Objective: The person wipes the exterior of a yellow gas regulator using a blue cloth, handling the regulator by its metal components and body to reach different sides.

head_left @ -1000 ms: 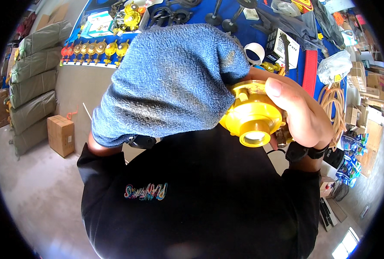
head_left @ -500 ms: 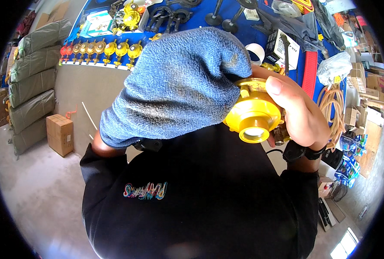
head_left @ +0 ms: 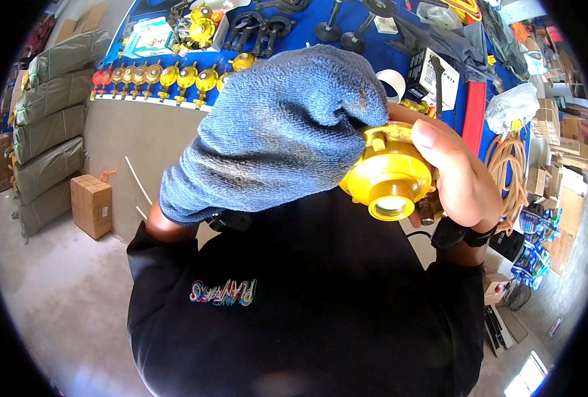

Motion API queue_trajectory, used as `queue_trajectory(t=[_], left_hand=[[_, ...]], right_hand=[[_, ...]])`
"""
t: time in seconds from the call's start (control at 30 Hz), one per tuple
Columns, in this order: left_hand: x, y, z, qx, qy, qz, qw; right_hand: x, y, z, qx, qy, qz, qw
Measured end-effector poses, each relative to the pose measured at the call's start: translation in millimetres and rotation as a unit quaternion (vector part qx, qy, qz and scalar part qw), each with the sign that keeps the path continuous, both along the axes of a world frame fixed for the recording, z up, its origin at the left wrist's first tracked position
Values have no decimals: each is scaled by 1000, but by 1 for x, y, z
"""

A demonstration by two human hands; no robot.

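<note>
While the black shirt (head_left: 307, 311) fills the near foreground, both hands work just above the chest. Right hand (head_left: 456, 175): fingers curled around a yellow regulator (head_left: 390, 175), thumb pressed along its top edge, threaded round opening facing the camera; dark wristband (head_left: 462, 233) at the wrist. Left hand (head_left: 277, 139): wholly wrapped in a blue towel (head_left: 254, 159), grip hidden, cannot tell how far it is closed; towel end pressed against regulator's left side. Near left, cardboard box (head_left: 91, 205) on floor beside stacked green sacks (head_left: 46, 126). Farther off, blue table (head_left: 320, 33) with a row of yellow regulators (head_left: 155, 78). Far right, coiled tan hose (head_left: 509, 165).
</note>
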State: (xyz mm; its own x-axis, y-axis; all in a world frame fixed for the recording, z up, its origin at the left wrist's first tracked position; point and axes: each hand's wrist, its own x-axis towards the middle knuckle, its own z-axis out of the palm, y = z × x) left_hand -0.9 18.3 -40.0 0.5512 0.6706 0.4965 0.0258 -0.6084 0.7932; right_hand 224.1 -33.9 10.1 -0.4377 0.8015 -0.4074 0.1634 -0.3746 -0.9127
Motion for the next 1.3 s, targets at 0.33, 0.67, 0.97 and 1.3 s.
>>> queue_trajectory(t=[0.33,0.67,0.97,1.3], left_hand=[[4,-4,-15,-82,-126,-2,989],[3,-4,-11,-67,-62,7,996],[-2,1,-17,-108,-62,42,991],[-8,-20,-30,-309,-210,-24,927]], right_hand=[[-2,3,-5,-22,22,-18,999],[-2,0,-3,-33,13,-2,999],[-10,-3,-24,-55,87,-132,986],[-11,2,-34,-60,190,-105,974]])
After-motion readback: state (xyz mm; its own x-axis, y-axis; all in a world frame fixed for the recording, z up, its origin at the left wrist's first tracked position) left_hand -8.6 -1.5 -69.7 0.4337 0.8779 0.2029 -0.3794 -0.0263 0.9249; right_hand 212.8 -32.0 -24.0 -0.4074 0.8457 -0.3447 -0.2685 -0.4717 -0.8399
